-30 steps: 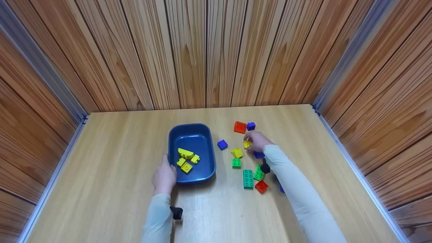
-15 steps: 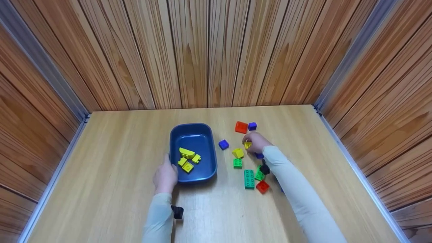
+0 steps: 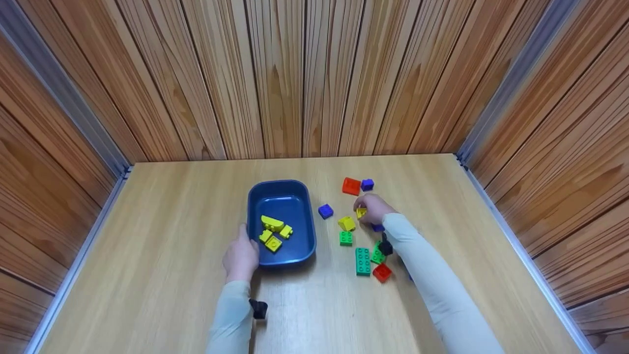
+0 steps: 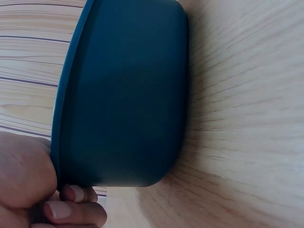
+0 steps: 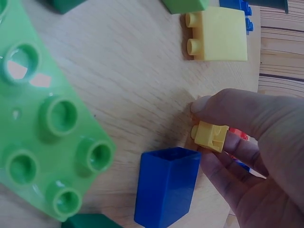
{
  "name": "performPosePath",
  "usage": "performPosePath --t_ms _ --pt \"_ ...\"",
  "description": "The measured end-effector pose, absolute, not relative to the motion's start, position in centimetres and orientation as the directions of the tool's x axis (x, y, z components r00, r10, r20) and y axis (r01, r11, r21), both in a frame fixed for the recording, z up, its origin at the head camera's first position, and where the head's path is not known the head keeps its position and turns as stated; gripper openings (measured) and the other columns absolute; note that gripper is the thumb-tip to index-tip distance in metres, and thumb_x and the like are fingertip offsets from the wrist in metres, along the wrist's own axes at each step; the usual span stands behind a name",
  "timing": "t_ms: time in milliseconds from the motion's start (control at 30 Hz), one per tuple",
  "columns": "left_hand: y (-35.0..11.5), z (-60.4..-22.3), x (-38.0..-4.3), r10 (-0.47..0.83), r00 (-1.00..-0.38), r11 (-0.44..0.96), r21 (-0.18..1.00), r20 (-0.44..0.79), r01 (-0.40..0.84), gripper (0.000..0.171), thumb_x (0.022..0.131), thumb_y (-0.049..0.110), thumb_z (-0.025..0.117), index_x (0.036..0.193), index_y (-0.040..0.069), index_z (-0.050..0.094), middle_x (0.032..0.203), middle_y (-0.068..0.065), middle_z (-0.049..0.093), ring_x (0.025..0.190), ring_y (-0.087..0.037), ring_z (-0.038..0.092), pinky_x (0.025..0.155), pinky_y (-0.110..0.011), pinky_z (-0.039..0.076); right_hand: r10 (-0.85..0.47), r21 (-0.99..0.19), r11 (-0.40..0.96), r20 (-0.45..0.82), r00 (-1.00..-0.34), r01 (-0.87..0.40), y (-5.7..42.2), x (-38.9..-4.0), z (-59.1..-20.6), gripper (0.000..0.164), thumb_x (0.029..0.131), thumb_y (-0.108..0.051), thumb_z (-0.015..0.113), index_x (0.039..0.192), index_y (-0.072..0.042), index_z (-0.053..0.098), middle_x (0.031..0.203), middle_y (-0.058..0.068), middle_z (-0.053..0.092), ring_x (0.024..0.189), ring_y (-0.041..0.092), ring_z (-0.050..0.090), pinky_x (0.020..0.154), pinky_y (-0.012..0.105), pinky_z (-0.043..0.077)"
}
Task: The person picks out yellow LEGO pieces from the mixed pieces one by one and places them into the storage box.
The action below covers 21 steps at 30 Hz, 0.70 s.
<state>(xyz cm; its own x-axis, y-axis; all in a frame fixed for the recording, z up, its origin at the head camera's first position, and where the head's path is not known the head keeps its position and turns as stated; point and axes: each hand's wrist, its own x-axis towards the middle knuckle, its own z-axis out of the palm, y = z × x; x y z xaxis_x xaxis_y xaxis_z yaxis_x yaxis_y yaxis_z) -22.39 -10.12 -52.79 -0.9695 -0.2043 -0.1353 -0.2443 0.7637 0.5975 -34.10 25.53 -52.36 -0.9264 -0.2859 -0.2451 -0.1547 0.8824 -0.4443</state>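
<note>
My left hand [image 3: 241, 258] grips the near-left side of a deep blue tub [image 3: 309, 221]; in the left wrist view its fingers curl at the rim of the tub [image 4: 123, 95]. Inside the tub lie several yellow bricks [image 3: 273, 244], one with a curved side. To the right of it, my right hand [image 3: 376, 209] pinches a small yellow brick [image 5: 211, 136] between thumb and fingers, low over the table. A second yellow brick [image 3: 347, 223] with a slanted side lies just left of that hand. Close to its fingers stands a blue brick [image 5: 167, 187] in the right wrist view.
Right of the tub, green bricks [image 3: 362, 261], red bricks [image 3: 351, 186] and purple-blue bricks [image 3: 326, 212] lie scattered on the wooden table [image 3: 172, 221]. My right sleeve partly covers some. Wood-panelled walls [image 3: 280, 83] enclose the back and sides.
Both hands stay almost where they were. The yellow brick at my right fingers has tilted slightly; the tub and loose bricks only shift a little in view with the camera.
</note>
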Motion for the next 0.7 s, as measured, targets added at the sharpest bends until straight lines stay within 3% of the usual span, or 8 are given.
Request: performPosePath --t_ms 467,700 --pt "-10.1 -52.9 -22.3 -0.196 -0.971 0.754 0.612 -0.136 -0.238 0.056 0.098 0.015 0.048 0.149 0.005 0.026 0.127 -0.026 0.055 0.102 -0.037 0.06 0.085 -0.052 0.045 -0.247 -0.452 0.886 -0.273 -0.93 -0.103 25.4 -33.9 -51.6 0.027 0.082 -0.006 0.073 0.108 -0.01 0.069 0.11 0.01 0.06 0.1 0.027 0.055 0.09 0.044 0.046" --pt "-10.2 -52.7 -22.5 -0.197 -0.969 0.751 0.613 -0.148 -0.246 0.057 0.098 0.015 0.048 0.15 0.005 0.026 0.126 -0.026 0.055 0.101 -0.037 0.06 0.085 -0.052 0.045 -0.23 -0.459 0.885 -0.278 -0.933 -0.081 25.0 -34.3 -50.2 0.037 0.083 -0.006 0.071 0.119 -0.007 0.065 0.119 0.013 0.059 0.107 0.03 0.054 0.093 0.046 0.045"
